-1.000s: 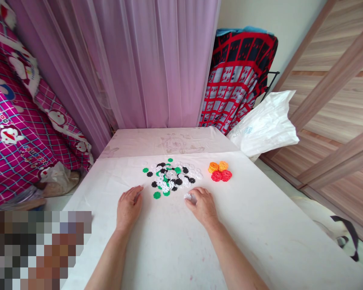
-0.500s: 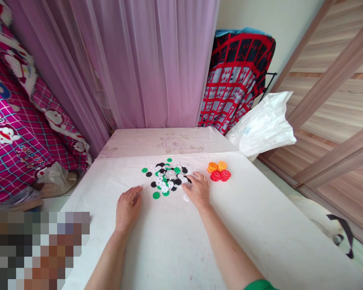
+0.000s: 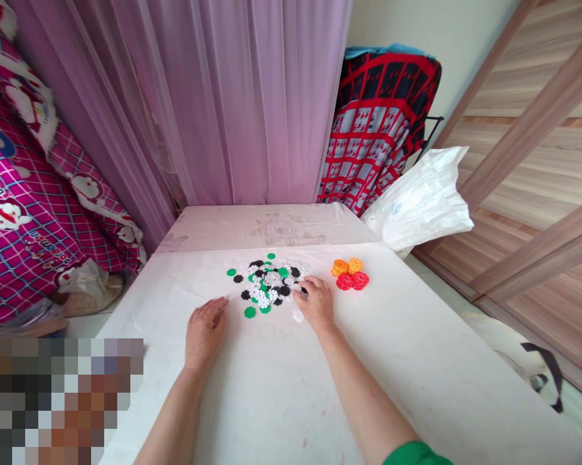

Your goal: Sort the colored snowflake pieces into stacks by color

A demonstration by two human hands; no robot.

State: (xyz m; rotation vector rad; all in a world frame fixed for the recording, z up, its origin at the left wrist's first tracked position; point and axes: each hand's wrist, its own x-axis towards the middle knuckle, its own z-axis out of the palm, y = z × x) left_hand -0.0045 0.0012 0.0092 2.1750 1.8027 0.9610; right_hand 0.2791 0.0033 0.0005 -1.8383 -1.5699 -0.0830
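A loose pile of snowflake-shaped plastic discs in white, clear, black and green lies mid-table. At the pile's right edge is my right hand, its fingers bent and its thumb apart from the forefinger. A black disc shows between thumb and fingers, and I see no firm grip on it. One clear disc lies just below the thumb. To the left of the pile, my left hand rests on the tabletop with fingers loosely stretched and holds nothing. A green disc is the nearest large piece to it.
Right of my right hand sit small stacks of orange discs, yellow-orange discs and red discs. A white cloth covers the table. Beyond its right edge stands a white plastic bag; a purple curtain hangs behind.
My right hand's fingers have shifted slightly at the pile's edge, with thumb and forefinger a little closer together. My left hand stays in place.
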